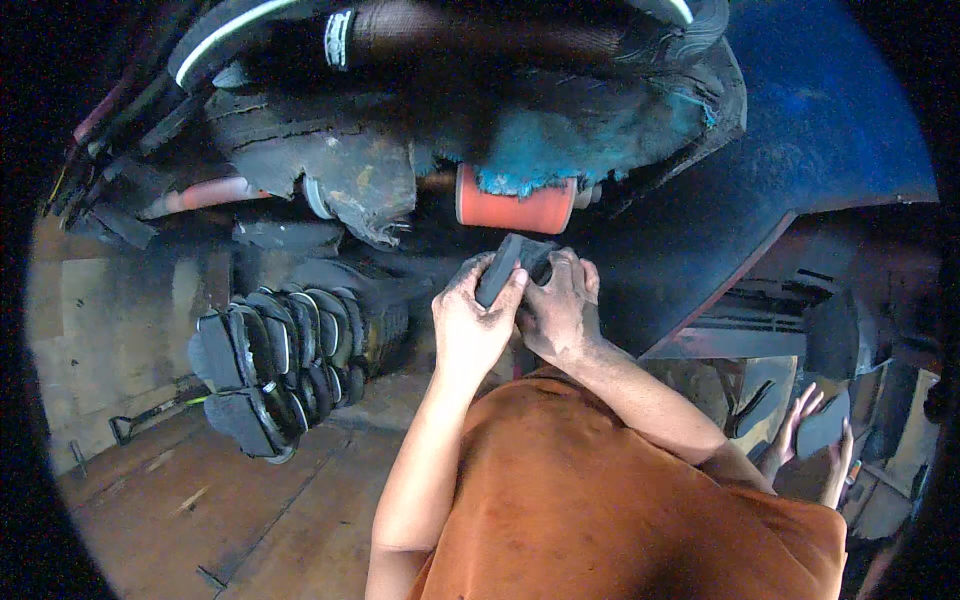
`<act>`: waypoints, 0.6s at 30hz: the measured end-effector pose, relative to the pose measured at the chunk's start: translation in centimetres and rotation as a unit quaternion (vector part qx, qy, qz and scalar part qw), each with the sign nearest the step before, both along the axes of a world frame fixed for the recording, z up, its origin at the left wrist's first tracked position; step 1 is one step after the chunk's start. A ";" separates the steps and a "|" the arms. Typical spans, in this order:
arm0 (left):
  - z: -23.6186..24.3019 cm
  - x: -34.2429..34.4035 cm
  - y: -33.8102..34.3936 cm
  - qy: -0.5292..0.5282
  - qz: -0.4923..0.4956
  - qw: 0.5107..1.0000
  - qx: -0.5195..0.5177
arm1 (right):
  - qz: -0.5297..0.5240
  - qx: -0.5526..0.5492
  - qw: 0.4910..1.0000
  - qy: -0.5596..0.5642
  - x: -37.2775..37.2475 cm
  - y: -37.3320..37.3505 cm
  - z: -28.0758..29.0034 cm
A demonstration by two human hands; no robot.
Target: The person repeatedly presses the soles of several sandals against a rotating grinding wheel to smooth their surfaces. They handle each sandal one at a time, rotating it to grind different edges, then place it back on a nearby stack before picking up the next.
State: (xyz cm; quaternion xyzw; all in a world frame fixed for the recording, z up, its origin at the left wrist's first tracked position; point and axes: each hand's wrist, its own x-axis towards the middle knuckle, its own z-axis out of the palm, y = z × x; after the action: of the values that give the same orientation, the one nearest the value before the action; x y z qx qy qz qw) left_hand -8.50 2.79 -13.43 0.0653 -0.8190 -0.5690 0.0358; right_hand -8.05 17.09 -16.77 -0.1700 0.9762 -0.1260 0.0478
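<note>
A dark grey shoe sole (499,272) is held tilted in front of me, just below an orange-red sanding roller (515,212). My left hand (474,312) is closed on its near left side, the thumb pressed along the edge. From the other side my right hand (566,308), smudged with black dust, has its fingers bent round it. Whether the sole touches the roller I cannot tell; a small gap seems to show between them. Much of the sole is hidden by my fingers.
Frayed blue cloth (590,145) hangs over the roller. Several dark soles (275,345) are stacked at the left, above a brown floor (190,500). A blue machine panel (790,130) rises at right. Farther right, another person's hands (797,425) hold a dark sole (824,424).
</note>
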 end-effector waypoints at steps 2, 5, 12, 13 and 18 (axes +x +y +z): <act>0.7 -0.4 0.0 0.027 -0.002 0.999 -0.042 | -0.012 -0.034 0.998 0.047 0.0 -0.4 -0.8; 1.2 -1.3 0.0 0.017 -0.020 0.987 -0.160 | 0.000 -0.077 0.997 0.013 -0.3 -0.4 -1.3; 0.7 -2.6 0.5 0.033 -0.041 0.958 -0.281 | 0.018 -0.163 0.974 -0.155 0.1 0.6 -0.5; 0.5 -3.0 0.7 0.035 -0.046 0.956 -0.287 | 0.009 -0.181 0.965 -0.190 0.0 0.9 -0.4; -0.7 -3.2 1.5 -0.020 -0.051 0.951 -0.305 | 0.016 -0.193 0.951 -0.240 -0.9 2.3 -0.6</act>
State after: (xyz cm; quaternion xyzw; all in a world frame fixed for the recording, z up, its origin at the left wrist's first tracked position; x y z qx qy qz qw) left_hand -11.73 4.25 -14.10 0.0208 -0.9563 -0.2914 0.0085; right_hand -8.91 19.41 -17.38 -0.1565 0.8903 -0.3479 0.2487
